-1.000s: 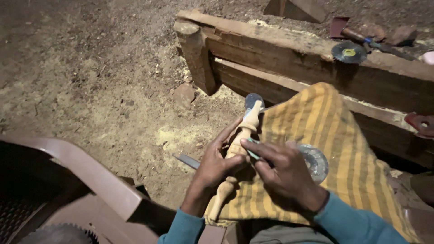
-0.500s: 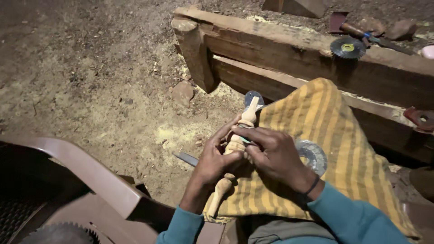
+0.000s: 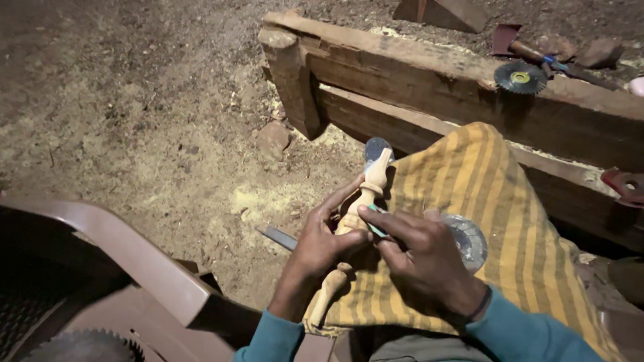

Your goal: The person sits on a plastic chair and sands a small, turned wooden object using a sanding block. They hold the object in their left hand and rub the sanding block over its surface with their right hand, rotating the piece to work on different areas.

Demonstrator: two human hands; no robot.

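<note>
I see my left hand point(image 3: 320, 243) wrapped around a pale turned wooden spindle point(image 3: 353, 218), while my right hand point(image 3: 419, 258) pinches a small teal tool point(image 3: 376, 228) against it. Beneath both hands lies a yellow striped cloth point(image 3: 496, 221); beyond them runs a rough wooden beam point(image 3: 429, 77).

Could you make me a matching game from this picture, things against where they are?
Things:
1. spindle
2. striped cloth
3. toothed disc
4. stone

Places:
A. on the dirt by the post
B. on top of the beam
C. held in the left hand
D. draped over the lap

Pairs: 1-C, 2-D, 3-B, 4-A
</note>
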